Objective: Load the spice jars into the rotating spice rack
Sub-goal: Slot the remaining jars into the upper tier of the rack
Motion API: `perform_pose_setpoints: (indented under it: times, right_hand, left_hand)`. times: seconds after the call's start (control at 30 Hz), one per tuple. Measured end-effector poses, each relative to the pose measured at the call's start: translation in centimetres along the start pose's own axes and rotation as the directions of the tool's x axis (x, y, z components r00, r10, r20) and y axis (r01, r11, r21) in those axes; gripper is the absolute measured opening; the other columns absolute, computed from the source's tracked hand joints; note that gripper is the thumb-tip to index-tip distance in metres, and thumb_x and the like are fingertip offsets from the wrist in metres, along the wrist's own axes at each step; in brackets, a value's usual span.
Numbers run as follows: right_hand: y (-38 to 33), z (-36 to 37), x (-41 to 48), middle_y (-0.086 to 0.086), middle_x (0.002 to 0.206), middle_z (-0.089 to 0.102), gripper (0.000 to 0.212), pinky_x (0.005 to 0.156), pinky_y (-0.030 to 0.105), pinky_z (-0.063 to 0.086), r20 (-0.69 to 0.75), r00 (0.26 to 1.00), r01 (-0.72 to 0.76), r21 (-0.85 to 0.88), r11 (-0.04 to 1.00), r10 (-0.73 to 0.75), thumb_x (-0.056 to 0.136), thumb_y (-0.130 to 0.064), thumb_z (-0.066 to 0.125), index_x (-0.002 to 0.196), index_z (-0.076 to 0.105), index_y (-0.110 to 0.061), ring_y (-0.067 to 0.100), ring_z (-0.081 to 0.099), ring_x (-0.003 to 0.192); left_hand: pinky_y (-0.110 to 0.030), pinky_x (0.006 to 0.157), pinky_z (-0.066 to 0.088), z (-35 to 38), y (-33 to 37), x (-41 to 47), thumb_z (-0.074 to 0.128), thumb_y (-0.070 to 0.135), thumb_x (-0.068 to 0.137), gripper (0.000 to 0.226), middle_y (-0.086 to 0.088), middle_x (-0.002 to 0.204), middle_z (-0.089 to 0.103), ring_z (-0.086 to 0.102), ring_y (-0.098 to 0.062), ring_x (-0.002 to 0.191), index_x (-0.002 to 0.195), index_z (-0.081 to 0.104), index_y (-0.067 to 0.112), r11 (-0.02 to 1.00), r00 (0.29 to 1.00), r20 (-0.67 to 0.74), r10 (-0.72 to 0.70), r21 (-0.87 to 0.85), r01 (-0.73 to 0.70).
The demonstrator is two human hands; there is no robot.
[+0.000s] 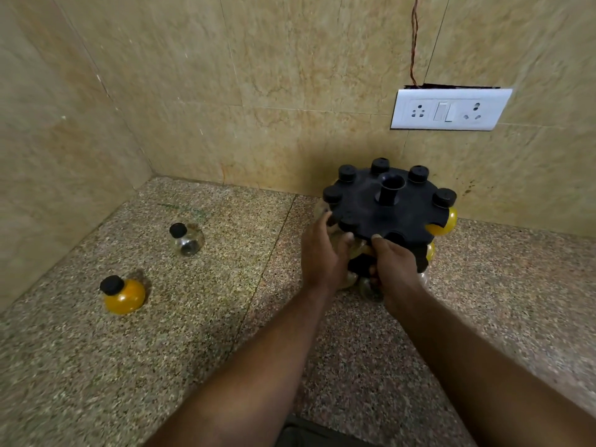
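While both hands (325, 256) grip black plastic rack (387, 204), round jars (124, 295) rest on speckled granite (193, 333).

Both forearms are bare to the lower frame edge; no sleeves are visible. The left hand (325, 256) and right hand (395, 269) carry no gloves. No rings, wristband or watch can be made out.

1. Walls (200, 85) were beige marble-look tile, meeting in a corner at left.
2. Speckled granite counter (161, 350) had visible slab seams.
3. White switch-and-socket plate (450, 109) sat on the back wall; twisted wire (414, 40) ran up from it.
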State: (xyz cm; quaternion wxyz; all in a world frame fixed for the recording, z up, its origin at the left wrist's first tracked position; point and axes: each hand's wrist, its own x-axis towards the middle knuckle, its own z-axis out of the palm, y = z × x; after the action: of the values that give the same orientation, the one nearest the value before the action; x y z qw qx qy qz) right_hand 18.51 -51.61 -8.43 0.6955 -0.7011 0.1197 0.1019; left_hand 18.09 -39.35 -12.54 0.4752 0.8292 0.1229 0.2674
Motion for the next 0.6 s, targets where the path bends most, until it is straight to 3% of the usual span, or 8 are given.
perform_pose_setpoints:
  times: [0.1,0.2,0.27,0.4,0.5,0.6]
  right_hand:
    - [1.0,1.7,-0.9,0.003,0.076,0.069,0.032,0.055,0.028,0.044,0.056,0.998,0.038,-0.066,0.997,-0.034,0.103,-0.029,0.052,0.088,0.073,-0.010,0.011,0.056,0.061]
    - [2.8,4.0,-0.9,0.010,0.074,0.068,0.033,0.060,0.031,0.044,0.127,0.990,0.075,-0.169,0.983,-0.054,0.101,-0.031,0.056,0.087,0.074,-0.006,0.016,0.056,0.065]
    - [4.0,5.3,-0.6,0.003,0.069,0.066,0.033,0.058,0.032,0.043,0.173,0.983,0.110,-0.277,0.954,-0.064,0.100,-0.033,0.056,0.082,0.072,-0.012,0.015,0.055,0.061]
    - [6.0,9.7,0.8,0.003,0.074,0.070,0.027,0.066,0.039,0.054,0.271,0.960,0.204,-0.490,0.847,-0.074,0.097,-0.036,0.057,0.079,0.068,-0.021,0.021,0.066,0.069]
    - [6.8,13.5,2.1,-0.002,0.081,0.070,0.017,0.067,0.033,0.050,0.365,0.928,0.285,-0.566,0.774,-0.075,0.098,-0.037,0.057,0.092,0.067,-0.024,0.017,0.064,0.073]
    - [7.2,16.9,3.2,-0.003,0.097,0.070,0.020,0.076,0.030,0.047,0.407,0.912,0.314,-0.624,0.715,-0.046,0.096,-0.039,0.058,0.108,0.067,-0.026,0.018,0.065,0.089]
  left_hand:
    - [-0.041,0.082,0.057,-1.2,-1.4,0.2,0.056,0.045,0.094,0.052,0.002,0.120,0.053,0.056,-0.017,0.106,0.142,0.046,0.024,0.997,0.996,-0.044,-0.082,-0.013,0.081]
    - [-0.040,0.082,0.055,-2.9,-3.7,0.6,0.055,0.043,0.093,0.050,0.000,0.117,0.056,0.058,-0.017,0.103,0.140,0.049,0.024,0.990,0.989,-0.048,-0.142,0.003,0.142]
    - [-0.038,0.084,0.054,-4.1,-5.5,0.7,0.055,0.042,0.095,0.048,-0.001,0.121,0.056,0.058,-0.018,0.106,0.139,0.050,0.023,0.979,0.978,-0.049,-0.202,0.021,0.203]
    - [-0.035,0.090,0.051,-7.6,-10.2,1.5,0.059,0.038,0.096,0.043,-0.005,0.123,0.058,0.059,-0.021,0.107,0.136,0.055,0.022,0.943,0.941,-0.114,-0.318,0.066,0.326]
    - [-0.034,0.095,0.050,-10.5,-13.8,2.5,0.054,0.040,0.095,0.041,-0.003,0.125,0.060,0.059,-0.016,0.108,0.133,0.057,0.024,0.917,0.912,-0.148,-0.382,0.059,0.394]
    - [-0.025,0.095,0.045,-12.9,-16.1,3.6,0.056,0.035,0.096,0.040,-0.005,0.125,0.061,0.060,-0.021,0.112,0.134,0.058,0.021,0.907,0.895,-0.202,-0.398,0.061,0.417]
